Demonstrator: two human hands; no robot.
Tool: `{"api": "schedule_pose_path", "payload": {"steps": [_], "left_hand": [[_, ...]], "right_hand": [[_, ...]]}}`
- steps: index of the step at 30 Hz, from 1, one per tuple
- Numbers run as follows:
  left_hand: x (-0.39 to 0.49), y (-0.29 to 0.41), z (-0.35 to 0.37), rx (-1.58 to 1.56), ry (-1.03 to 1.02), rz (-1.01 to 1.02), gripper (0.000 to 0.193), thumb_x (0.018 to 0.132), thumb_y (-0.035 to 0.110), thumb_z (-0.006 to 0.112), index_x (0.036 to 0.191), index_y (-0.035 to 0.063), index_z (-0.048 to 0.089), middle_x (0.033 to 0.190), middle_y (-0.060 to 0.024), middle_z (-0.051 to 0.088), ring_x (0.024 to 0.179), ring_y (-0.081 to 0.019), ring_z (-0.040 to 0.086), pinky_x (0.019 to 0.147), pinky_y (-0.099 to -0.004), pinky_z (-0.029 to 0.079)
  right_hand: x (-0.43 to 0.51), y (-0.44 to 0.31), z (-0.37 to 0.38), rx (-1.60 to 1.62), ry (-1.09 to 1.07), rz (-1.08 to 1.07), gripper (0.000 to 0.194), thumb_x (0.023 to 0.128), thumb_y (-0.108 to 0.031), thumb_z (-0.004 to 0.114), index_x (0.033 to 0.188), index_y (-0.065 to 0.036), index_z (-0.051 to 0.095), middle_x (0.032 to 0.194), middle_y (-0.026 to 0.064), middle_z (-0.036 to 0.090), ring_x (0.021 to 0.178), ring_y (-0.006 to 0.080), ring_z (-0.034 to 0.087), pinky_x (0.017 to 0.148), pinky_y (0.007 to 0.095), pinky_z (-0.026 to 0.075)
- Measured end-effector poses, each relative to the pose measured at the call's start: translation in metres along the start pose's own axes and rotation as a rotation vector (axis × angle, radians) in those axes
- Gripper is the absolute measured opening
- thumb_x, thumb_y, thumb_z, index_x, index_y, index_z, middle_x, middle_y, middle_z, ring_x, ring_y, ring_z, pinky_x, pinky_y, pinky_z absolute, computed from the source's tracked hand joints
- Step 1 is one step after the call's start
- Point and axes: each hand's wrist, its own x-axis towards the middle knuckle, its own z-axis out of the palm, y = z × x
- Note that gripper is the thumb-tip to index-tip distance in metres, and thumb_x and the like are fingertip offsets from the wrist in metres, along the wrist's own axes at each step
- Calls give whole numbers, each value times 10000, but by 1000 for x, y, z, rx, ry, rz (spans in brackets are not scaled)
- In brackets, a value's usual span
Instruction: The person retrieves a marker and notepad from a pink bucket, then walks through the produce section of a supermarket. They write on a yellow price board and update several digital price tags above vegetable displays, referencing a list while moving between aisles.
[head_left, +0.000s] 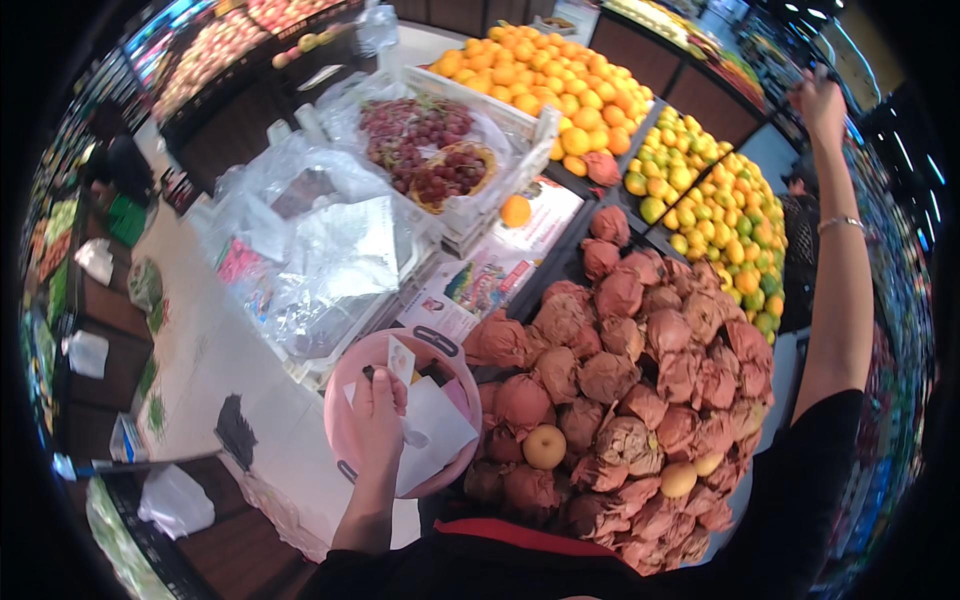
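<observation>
My left hand (379, 394) is closed over a pink plastic basket (337, 450) with dark handles. A small dark object (367, 371) sticks out at its fingers. White sheets (442, 420) and a printed card (400, 360) lie in the basket beside the hand. My right hand (819, 101) is raised at the far upper right, fingers bent; whether it holds anything is too blurred to tell. In front of me, right of the basket, is a heap of round fruit wrapped in reddish-brown paper (607, 375). A bare yellowish-brown pear (544, 447) lies among them.
White plastic crates (551, 142) hold red grapes (420, 142) and clear plastic bags (322, 247). Beyond are piled oranges (562, 82) and green-yellow citrus (720, 217). A single orange (515, 211) sits on printed sheets (487, 277). A person (124, 165) stands far left, another (799, 240) behind the citrus.
</observation>
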Motion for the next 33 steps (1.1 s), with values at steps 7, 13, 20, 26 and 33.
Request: {"api": "schedule_pose_path", "payload": {"steps": [7, 13, 20, 26, 33], "left_hand": [[3, -18, -1, -44, -10, -59, 253, 1007, 249, 415, 838, 72, 479, 640, 15, 464, 541, -51, 405, 474, -191, 301], [12, -5, 31, -39, -23, -146, 151, 980, 181, 453, 954, 55, 533, 652, 21, 472, 533, -50, 420, 473, -187, 326], [80, 138, 109, 348, -489, 587, 215, 943, 114, 496, 1038, -42, 610, 720, -20, 576, 685, -71, 520, 619, -211, 405], [108, 251, 258, 394, -269, 1353, 306, 917, 222, 533, 1085, -19, 619, 952, -197, 654, 866, -368, 625, 764, -400, 482], [96, 292, 382, 520, -111, 1402, 322, 918, 292, 495, 949, 14, 654, 788, -211, 655, 771, -377, 638, 699, -463, 498]], "right_hand": [[34, 28, 27, -16, -147, 141, 334, 917, -272, 526, 819, 27, 634, 683, 123, 676, 627, 188, 681, 610, 308, 530], [29, 20, 30, -352, -66, -125, 245, 818, -230, 624, 810, 10, 670, 822, 205, 665, 773, 350, 666, 690, 438, 540], [-19, -33, 42, -205, 19, 100, 287, 837, -203, 614, 993, 20, 523, 901, 223, 667, 857, 370, 664, 767, 457, 528], [-32, -43, 33, -191, 72, 87, 260, 857, -193, 588, 982, 8, 479, 852, 228, 660, 804, 390, 657, 722, 471, 519], [-49, -37, 30, -54, 30, 29, 279, 836, -158, 600, 1037, 3, 495, 814, 240, 651, 778, 399, 646, 686, 472, 508]]}}
